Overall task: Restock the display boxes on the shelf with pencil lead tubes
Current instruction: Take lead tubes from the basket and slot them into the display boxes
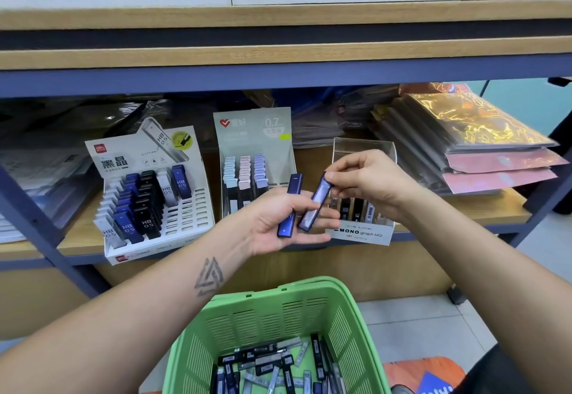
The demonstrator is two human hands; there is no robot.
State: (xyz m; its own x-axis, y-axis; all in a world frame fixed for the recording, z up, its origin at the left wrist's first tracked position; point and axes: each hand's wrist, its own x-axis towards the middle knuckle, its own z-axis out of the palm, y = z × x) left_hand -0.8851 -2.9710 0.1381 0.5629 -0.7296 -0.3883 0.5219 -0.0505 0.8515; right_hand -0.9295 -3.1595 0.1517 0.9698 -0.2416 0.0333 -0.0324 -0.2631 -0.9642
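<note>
A green basket (269,310) stands below the shelf (433,220) and holds many loose lead tubes (272,365), black, grey and dark blue, lying in all directions. On the shelf stand three display boxes. The one most to the left of the basket, the HB 0.5 box (154,195), has rows of white, blue and black tubes on its left part, and its right slots are free. The 0.7 box (255,158) directly above the basket holds three full rows of tubes with pale caps. The MONO graph box (360,226), to the right above the basket, has a few dark tubes inside, partly hidden by the hands.

Above the basket, the left hand (278,223) is palm up; its thumb presses a dark blue tube (289,208) against the fingers. A purple tube (314,205) lies beside it across these fingers. The right hand (368,180) pinches the upper end of the purple tube between thumb and fingertips.
</note>
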